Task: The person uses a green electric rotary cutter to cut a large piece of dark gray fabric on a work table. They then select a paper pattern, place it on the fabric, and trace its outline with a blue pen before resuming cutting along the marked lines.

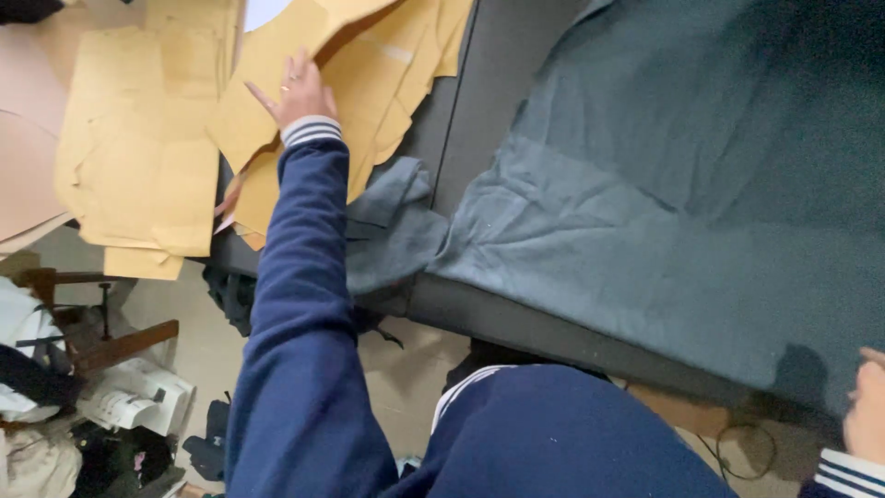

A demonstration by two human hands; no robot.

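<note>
My left hand (297, 90) reaches out to the upper left, in a navy sleeve with a striped cuff. Its fingers lie spread on a stack of tan paper pattern pieces (267, 83) that overlap each other on the dark table (489, 83). A large grey-green fabric (664, 184) covers the right part of the table and hangs over the near edge. My right hand (867, 406) shows only partly at the lower right corner, at the fabric's near edge; whether it grips the cloth I cannot tell.
More tan pattern pieces (138, 157) hang over the table's left side. A small grey fabric piece (392, 221) lies crumpled near the table edge. Below left stand a white sewing machine (138, 397) and a wooden stool (83, 323).
</note>
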